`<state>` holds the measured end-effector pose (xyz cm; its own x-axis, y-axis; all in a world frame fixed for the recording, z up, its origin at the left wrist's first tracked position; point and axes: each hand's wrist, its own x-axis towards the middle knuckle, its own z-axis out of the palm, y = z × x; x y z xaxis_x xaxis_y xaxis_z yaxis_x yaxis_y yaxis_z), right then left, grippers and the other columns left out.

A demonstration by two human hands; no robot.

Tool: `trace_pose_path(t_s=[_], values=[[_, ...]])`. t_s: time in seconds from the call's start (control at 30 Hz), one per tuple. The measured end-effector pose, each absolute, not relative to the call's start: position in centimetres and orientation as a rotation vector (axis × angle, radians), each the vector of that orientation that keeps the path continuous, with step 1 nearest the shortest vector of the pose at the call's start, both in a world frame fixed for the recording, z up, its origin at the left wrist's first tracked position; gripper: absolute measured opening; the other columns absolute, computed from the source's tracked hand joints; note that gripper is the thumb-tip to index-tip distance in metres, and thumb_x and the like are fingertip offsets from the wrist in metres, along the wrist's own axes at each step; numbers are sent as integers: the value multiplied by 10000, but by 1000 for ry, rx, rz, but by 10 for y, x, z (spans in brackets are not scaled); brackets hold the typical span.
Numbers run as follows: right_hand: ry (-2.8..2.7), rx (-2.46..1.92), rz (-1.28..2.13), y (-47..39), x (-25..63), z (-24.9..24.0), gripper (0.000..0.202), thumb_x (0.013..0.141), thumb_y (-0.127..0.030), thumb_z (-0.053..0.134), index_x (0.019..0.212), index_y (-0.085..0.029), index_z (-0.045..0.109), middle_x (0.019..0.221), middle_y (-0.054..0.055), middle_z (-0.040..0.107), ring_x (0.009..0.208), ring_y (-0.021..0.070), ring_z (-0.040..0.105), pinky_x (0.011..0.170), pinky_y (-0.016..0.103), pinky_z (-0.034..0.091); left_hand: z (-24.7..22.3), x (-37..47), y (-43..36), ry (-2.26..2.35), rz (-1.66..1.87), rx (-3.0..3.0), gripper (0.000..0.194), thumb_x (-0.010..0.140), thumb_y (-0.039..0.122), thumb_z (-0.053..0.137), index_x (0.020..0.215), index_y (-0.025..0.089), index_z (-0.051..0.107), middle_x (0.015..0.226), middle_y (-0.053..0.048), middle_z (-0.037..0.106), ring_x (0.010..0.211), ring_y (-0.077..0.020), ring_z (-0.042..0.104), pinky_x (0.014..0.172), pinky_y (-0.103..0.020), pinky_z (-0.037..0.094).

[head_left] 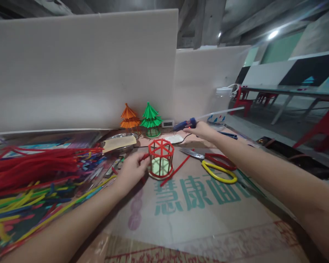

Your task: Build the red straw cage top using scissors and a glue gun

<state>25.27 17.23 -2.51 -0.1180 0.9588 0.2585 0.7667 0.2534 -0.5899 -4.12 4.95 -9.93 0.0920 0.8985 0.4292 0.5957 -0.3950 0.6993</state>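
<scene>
Head view: dial laid flat on the bench; red frame at centre, 12 pointing away from the worker.
Red frame [161,147]: upright, spoked ring on top, thin posts, pale base disc [164,166] below.
Weight (judged): very light; a nudge could shift or tip it.
Stiffness (judged): strips look soft and fuzzy, so low slip but easily crushed; post joints likely the fragile points.
Where to hold (judged): low, at the base edge or a post foot; spare the spokes.
Left hand [133,168]: at 9, against or just beside the frame; thumb and fingers close to its side, cannot tell whether clamped on it.
Right hand [201,129]: at 1 to 2, fingers wrapped around the blue glue gun [185,124], nozzle toward 11.
Red strip [176,170]: on the bench at 4, near the base.
Scissors [199,156]: at 3, handles pointing outward.
Small trees: green tree [151,118] just short of 12, orange tree [129,120] at 11.
Strip stock: red bundle [38,168] at 9, mixed colours [24,199] at 8.
Surface: printed cardboard [197,226], flat, glossy in places.
Room: pale panels [82,73] along 12; long table [287,89] and red chair [325,124] toward 2; lamp [273,34] lit overhead.
</scene>
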Motion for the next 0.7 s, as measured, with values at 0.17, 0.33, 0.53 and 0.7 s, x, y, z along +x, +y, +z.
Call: trace_pose_path(t_s=[0.17, 0.33, 0.53, 0.7], values=[[-1971, -1523, 469, 184, 238, -51, 260, 803, -383, 765, 857, -136, 705, 675, 54, 704, 661, 176, 640, 633, 262, 498, -102, -36, 44, 1410, 1081, 2126, 282, 896, 369, 509, 891, 163, 701, 815, -41, 715, 727, -187, 629, 675, -274, 486], [-2052, -1510, 457, 180, 239, -63, 271, 862, -365, 712, 961, -114, 687, 760, 68, 731, 674, 152, 643, 647, 252, 498, -92, -54, 44, 1568, 1197, 1993, 314, 929, 398, 502, 1125, 179, 613, 847, -23, 677, 721, -181, 612, 664, -290, 482], [-2195, -1627, 347, 177, 281, -30, 159, 773, -302, 765, 777, -147, 732, 740, 76, 729, 721, 197, 652, 669, 283, 458, -54, -69, 43, 1461, 1533, 2005, 244, 970, 306, 392, 897, 208, 603, 739, 5, 576, 692, -163, 556, 647, -273, 458], [-2231, -1611, 219, 150, 301, 25, 256, 823, -426, 706, 752, -186, 758, 712, 72, 725, 694, 216, 644, 661, 320, 437, -2, -42, 25, 1395, 1429, 2406, 250, 952, 290, 517, 1057, 235, 736, 954, -47, 622, 830, -178, 607, 729, -297, 495]])
